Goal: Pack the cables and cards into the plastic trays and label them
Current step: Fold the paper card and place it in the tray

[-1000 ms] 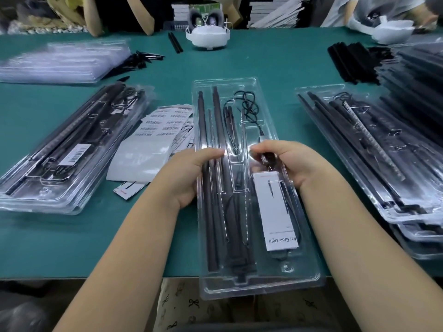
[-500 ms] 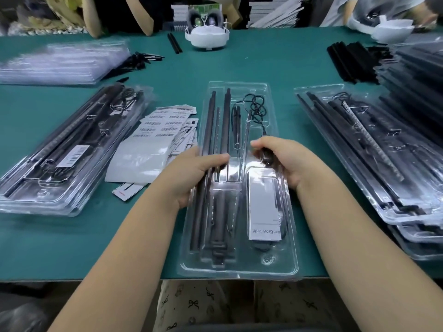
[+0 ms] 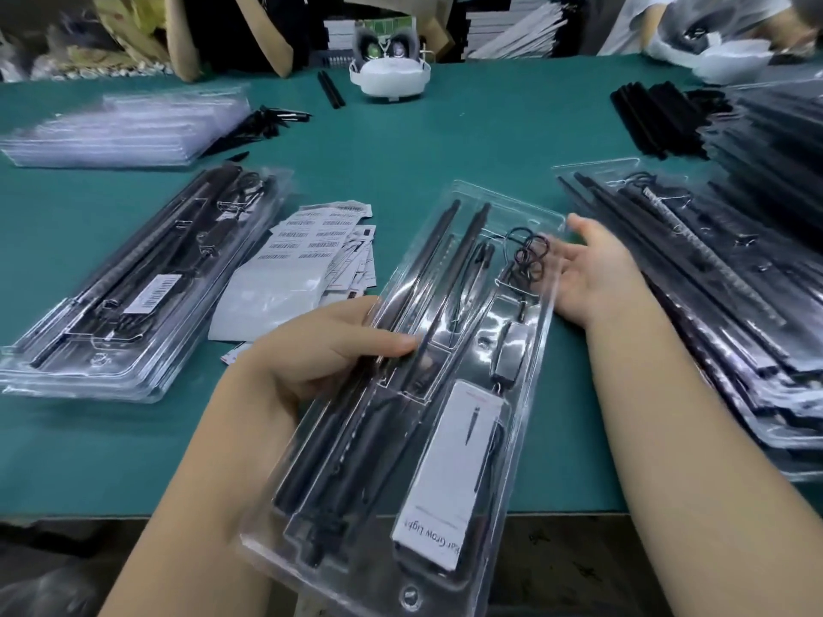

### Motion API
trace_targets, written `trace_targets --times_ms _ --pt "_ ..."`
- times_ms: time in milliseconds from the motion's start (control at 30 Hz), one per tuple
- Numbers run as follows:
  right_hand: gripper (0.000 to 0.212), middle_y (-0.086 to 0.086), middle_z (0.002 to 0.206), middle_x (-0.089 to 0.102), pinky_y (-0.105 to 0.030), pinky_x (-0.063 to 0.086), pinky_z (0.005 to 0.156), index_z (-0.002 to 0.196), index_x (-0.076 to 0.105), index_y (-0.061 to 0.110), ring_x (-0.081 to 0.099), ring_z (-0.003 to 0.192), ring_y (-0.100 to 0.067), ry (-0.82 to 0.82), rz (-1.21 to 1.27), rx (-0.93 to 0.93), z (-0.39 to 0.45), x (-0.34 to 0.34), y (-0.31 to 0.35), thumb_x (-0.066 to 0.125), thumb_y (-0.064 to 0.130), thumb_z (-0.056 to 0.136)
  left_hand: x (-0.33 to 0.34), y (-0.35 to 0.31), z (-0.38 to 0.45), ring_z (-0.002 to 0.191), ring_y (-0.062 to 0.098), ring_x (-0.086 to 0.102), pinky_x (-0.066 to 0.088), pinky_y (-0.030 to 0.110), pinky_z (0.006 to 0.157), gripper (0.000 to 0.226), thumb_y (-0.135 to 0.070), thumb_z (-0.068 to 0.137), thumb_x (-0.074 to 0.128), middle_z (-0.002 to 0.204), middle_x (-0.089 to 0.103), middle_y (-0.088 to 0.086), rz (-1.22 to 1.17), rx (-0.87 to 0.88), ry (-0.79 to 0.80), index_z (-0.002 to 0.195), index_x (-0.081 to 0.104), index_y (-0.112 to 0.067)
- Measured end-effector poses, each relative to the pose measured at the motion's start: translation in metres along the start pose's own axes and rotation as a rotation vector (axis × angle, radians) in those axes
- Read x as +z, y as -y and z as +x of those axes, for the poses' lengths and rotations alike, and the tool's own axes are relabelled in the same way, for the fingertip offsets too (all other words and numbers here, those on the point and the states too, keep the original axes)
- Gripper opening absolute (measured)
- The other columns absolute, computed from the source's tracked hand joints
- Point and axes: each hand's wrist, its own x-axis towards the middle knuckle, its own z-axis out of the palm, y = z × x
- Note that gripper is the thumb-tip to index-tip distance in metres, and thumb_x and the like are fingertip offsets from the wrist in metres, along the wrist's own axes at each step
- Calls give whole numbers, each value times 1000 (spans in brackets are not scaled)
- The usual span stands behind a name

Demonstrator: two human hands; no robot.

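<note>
Plastic tray (image 3: 541,278) (tilted) pinched in left grip (image 3: 320,354), right grip (image 3: 592,271) beneath.

white card (image 3: 450,474) in the clear tray (image 3: 541,242): "...ar grow light", seen upside down, first letters cut off. barcode sticker (image 3: 153,293) on the left packed tray (image 3: 111,385): bars only, digits too small. label sheets (image 3: 311,242) on the table: barcodes, text unreadable.
</note>
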Motion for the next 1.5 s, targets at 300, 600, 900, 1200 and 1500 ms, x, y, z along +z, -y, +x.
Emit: trace_targets --times_ms 300,600,900,1200,1500 --pt "11 0 67 64 -30 54 50 82 60 15 63 57 -18 -41 -238 57 21 12 8 64 23 89 -8 4 8 72 22 69 57 30 61 23 -9 78 63 90 71 15 -12 4 56 100 63 -5" --pt "16 3 49 65 -25 48 35 85 56 15 62 40 -11 -105 -205 0 9 16 4 61 29 92 -8 4 11 79 29 61 50 36 75 27 -9 76 68 92 65 20 -15 11 -16 101 65 -3" --pt "31 -3 68 70 -27 55 52 71 75 15 63 54 -19 262 -598 87 -70 30 -28 64 41 85 -13 -1 16 58 15 64 54 27 51 10 -8 88 60 69 67 4 -236 160 -401 96 60 -4" --pt "20 -6 63 70 -20 49 42 84 68 3 67 51 -16 325 -418 13 -108 39 -35 54 14 92 -12 -1 14 70 2 69 49 12 48 31 -18 90 60 84 75 -4 -261 247 -461 118 60 -3" --pt "15 -4 53 66 -17 46 38 82 63 -1 62 43 -12 131 -439 -93 -109 34 -15 53 3 91 -10 6 22 122 6 51 44 36 100 54 -41 60 75 126 60 -15 19 329 -457 113 64 -41"
